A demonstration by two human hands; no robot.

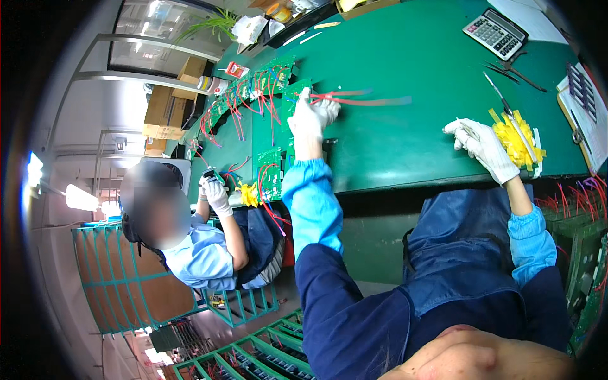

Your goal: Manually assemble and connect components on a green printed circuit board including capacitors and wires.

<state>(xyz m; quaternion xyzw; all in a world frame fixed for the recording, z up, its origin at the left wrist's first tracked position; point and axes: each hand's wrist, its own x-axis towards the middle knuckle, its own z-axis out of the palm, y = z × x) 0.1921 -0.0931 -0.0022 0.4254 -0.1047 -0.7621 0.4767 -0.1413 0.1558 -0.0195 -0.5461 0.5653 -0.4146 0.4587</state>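
Observation:
My left hand point(314, 119), in a white glove, is closed on the edge of a green circuit board point(296, 90) at the end of a row of boards. Red wires point(367, 101) stretch rightward from beside its fingers, blurred at their tips. Over the table's front part, my right hand point(478, 147), also gloved, has its fingers loosely extended with nothing visible in them. Close beside it lies a bundle of yellow strips point(516, 140), with a thin long-shafted tool point(500, 95) resting across it.
More wired boards point(269, 82) line the green table point(392, 57) leftward. A co-worker point(209, 247) sits at left, holding a small dark part point(211, 175). A calculator point(496, 34), pliers point(520, 73) and clipboard point(582, 120) lie at right. Board racks point(579, 247) stand lower right.

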